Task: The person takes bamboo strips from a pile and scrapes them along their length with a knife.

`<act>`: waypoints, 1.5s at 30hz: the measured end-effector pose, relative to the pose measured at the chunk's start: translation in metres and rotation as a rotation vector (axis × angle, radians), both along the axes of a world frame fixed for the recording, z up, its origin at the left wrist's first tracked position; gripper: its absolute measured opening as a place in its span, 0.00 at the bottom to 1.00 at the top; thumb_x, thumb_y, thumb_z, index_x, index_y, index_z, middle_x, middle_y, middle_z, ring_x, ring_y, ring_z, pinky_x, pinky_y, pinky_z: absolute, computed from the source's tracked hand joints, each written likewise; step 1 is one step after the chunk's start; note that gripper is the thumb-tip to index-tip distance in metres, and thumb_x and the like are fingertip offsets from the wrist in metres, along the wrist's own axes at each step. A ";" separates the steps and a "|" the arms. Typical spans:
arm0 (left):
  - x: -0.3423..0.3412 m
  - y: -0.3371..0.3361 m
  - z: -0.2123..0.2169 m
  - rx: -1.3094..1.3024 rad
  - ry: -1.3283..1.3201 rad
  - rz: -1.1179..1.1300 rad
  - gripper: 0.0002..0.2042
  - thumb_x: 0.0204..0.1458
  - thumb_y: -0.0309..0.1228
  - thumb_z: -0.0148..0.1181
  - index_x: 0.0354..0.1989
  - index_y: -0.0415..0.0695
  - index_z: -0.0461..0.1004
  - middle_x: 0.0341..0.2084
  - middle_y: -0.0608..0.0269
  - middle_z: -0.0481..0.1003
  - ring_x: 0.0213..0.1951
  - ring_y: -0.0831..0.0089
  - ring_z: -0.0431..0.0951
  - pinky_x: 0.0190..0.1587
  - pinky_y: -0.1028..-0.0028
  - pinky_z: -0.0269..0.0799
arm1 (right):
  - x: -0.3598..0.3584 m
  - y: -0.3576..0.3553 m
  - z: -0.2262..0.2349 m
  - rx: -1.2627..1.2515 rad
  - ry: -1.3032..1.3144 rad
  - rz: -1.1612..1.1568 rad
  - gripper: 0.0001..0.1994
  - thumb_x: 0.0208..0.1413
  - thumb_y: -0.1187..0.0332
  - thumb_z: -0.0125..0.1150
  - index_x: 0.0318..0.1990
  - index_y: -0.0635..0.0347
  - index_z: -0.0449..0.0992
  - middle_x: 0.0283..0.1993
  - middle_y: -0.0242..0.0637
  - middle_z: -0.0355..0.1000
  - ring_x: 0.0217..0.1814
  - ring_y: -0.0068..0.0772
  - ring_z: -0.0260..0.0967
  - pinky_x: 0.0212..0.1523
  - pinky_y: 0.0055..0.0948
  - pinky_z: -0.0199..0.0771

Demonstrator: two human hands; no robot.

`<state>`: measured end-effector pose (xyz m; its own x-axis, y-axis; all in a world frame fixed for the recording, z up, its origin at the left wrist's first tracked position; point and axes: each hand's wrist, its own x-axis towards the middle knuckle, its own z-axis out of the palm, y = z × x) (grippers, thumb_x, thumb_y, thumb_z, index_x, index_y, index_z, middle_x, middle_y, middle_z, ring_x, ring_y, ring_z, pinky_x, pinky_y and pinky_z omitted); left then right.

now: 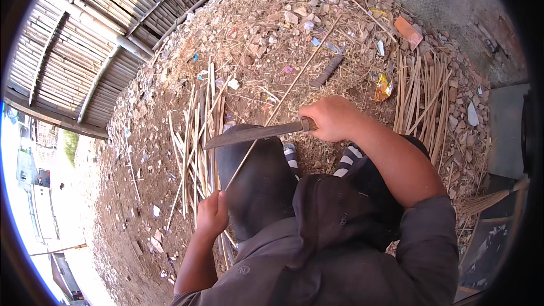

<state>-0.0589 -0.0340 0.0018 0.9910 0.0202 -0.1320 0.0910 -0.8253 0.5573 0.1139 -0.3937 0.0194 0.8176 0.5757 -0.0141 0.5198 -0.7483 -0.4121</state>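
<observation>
My right hand (330,118) is closed around the handle of a large knife (249,135), whose long dark blade points left above my left knee. A long thin bamboo strip (295,84) runs up and away from my left hand (212,213), which is closed on its near end. The blade crosses the strip over my thigh; whether it touches cannot be told. Left of my knee lies a loose pile of split bamboo strips (192,136). A second bundle of strips (422,90) rests on the ground at the right.
Rubble and litter cover the ground (249,56). Ahead lies a short dark stick-like piece (327,71), near a yellow wrapper (383,88). A bamboo fence (79,51) stands at the left, a grey wall (436,0) at the far right. A broom (490,199) is at the right.
</observation>
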 end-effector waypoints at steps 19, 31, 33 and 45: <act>0.001 -0.003 0.001 0.183 -0.047 -0.091 0.17 0.66 0.36 0.46 0.25 0.39 0.67 0.15 0.41 0.69 0.22 0.40 0.73 0.25 0.51 0.65 | 0.021 0.010 -0.005 -0.086 0.036 -0.023 0.13 0.50 0.57 0.67 0.32 0.56 0.75 0.27 0.43 0.74 0.35 0.52 0.75 0.36 0.48 0.73; 0.000 -0.007 -0.003 0.261 -0.107 -0.075 0.17 0.66 0.35 0.47 0.25 0.40 0.66 0.15 0.43 0.69 0.21 0.42 0.73 0.25 0.50 0.65 | 0.016 0.020 -0.012 0.020 0.050 -0.072 0.09 0.47 0.63 0.65 0.32 0.55 0.75 0.26 0.44 0.74 0.33 0.52 0.76 0.35 0.48 0.73; -0.001 -0.009 -0.002 0.265 -0.101 -0.069 0.16 0.66 0.35 0.47 0.25 0.40 0.66 0.15 0.43 0.70 0.21 0.42 0.73 0.25 0.51 0.65 | 0.020 0.014 -0.017 0.031 0.030 -0.050 0.08 0.46 0.64 0.64 0.32 0.55 0.75 0.26 0.44 0.74 0.33 0.52 0.76 0.34 0.48 0.73; 0.005 -0.012 -0.004 0.279 -0.176 -0.083 0.16 0.65 0.36 0.48 0.25 0.40 0.67 0.15 0.44 0.70 0.21 0.43 0.74 0.25 0.51 0.67 | 0.033 -0.002 -0.028 0.085 0.142 -0.153 0.10 0.48 0.63 0.66 0.36 0.55 0.77 0.31 0.43 0.76 0.38 0.50 0.77 0.38 0.48 0.75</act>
